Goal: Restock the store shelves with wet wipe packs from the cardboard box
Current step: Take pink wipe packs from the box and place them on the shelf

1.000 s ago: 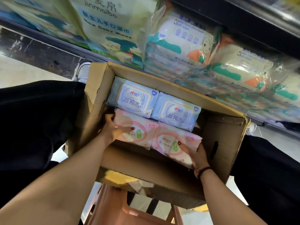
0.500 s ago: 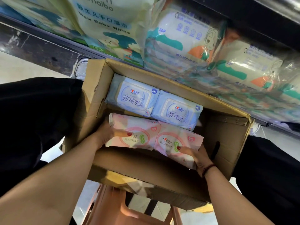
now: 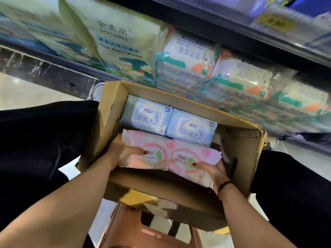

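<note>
Peering straight down into the open cardboard box (image 3: 240, 140), perched on a brown plastic stool (image 3: 143, 233) and pushed up against the store shelf (image 3: 232, 45); clamping the left pink pack (image 3: 154, 140) at its outer end with the left hand (image 3: 118, 154), thumb laid flat across the top face, the other fingers wrapped round the end and mostly hidden; pinching the right pink pack (image 3: 202, 151) at its near corner with the right hand (image 3: 215, 170), thumb pressed on top beside the oval label, the other fingers tucked underneath out of sight; keeping both pink packs side by side, inner edges touching, along the near side of the box, near edges overlapping the near wall; and behind them, lying flat against the far wall, two blue packs (image 3: 148, 115), likewise touching each other; dark beaded bracelet (image 3: 223, 185) round the right wrist; up on the shelf, a big pale-green baby wipes pack (image 3: 121, 42) and, to its right, clear-wrapped bundles (image 3: 188, 59) of small packs; higher up, a yellow price tag (image 3: 275, 24), too blurred to read.
</note>
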A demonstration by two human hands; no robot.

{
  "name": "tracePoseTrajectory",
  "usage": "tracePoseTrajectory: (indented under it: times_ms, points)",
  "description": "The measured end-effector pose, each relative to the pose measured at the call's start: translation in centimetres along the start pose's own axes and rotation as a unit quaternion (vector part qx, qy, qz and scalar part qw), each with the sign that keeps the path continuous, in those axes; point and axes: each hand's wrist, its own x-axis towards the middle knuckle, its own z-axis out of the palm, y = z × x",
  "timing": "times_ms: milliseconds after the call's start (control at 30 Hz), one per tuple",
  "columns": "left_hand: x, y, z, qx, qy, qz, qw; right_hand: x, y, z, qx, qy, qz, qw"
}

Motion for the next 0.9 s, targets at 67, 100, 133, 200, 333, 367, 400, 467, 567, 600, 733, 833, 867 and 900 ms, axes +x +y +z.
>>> tracePoseTrajectory:
  times_ms: [67,100,133,200,333,367,400,467,567,600,733,833,867,900]
  points:
    - [-0.8,0.6,-0.1,0.01,-0.01,0.028,0.999,-0.9,-0.6,-0.2,-0.006,-0.002,0.0,1.0]
    - [-1.2,0.8,-0.2,0.012,-0.014,0.038,0.999,-1.3,-0.9,-0.3,-0.003,-0.007,-0.007,1.0]
    - [-1.8,1.3,-0.3,0.01,-0.018,0.042,0.999,-1.9,-1.3,-0.3,0.004,-0.015,-0.015,1.0]
    - [-2.8,1.8,-0.6,0.009,-0.011,0.052,0.999,-3.2,-2.0,-0.3,0.021,-0.04,-0.024,0.999]
    - [-5.4,3.2,-1.1,-0.011,0.013,0.073,0.997,-6.4,-3.9,-0.3,0.044,-0.054,-0.06,0.996]
    - [-6.2,3.9,-1.2,-0.017,0.021,0.084,0.996,-7.2,-4.5,-0.4,0.045,-0.048,-0.079,0.995]
    - [-7.1,4.8,-1.4,-0.02,0.03,0.095,0.995,-7.9,-5.2,-0.4,0.046,-0.045,-0.095,0.993]
    - [-9.4,6.4,-1.8,-0.037,0.029,0.117,0.992,-9.7,-6.4,-0.4,0.053,-0.037,-0.122,0.99]
    - [-12.5,9.3,-3.0,-0.058,0.0,0.144,0.988,-12.0,-8.3,-0.5,0.052,-0.048,-0.136,0.988]
    - [-14.1,10.1,-3.4,-0.07,-0.012,0.155,0.985,-13.4,-9.0,-0.4,0.055,-0.055,-0.145,0.986]
    - [-20.3,13.4,-5.7,-0.073,-0.047,0.255,0.963,-18.0,-12.1,-0.6,0.076,-0.052,-0.25,0.964]
    - [-23.6,15.0,-7.6,-0.102,-0.083,0.311,0.941,-21.1,-14.6,-0.7,0.09,-0.086,-0.293,0.948]
    - [-24.4,15.6,-8.1,-0.123,-0.09,0.317,0.936,-22.3,-15.5,-0.6,0.093,-0.092,-0.313,0.941]
    - [-25.0,16.0,-8.7,-0.145,-0.095,0.323,0.93,-23.3,-16.4,-0.4,0.098,-0.096,-0.332,0.933]
